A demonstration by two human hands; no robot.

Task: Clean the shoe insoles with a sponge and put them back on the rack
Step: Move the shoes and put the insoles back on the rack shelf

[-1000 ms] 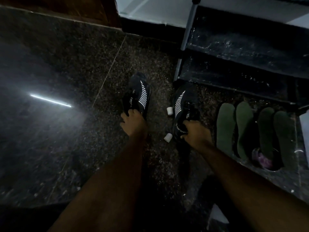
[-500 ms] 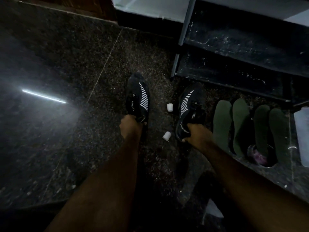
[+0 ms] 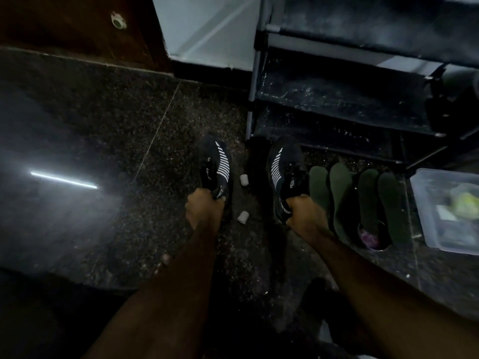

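Left hand (image 3: 204, 208): mine, fingers curled tight round the heel of the left sneaker (image 3: 217, 164), black with white stripes, on the floor (image 3: 103, 125).
Right hand (image 3: 305, 216): gripping the heel of the right sneaker (image 3: 282, 169).
Four green insoles (image 3: 339, 193): side by side on the floor, just right of that sneaker, before the rack (image 3: 337, 99).

Hands (image 3: 204, 211) tighter round shoes (image 3: 220, 167)

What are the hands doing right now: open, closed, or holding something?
The left hand is closed, gripping the heel end of the left black shoe.
The right hand is closed, gripping the heel end of the right black shoe.
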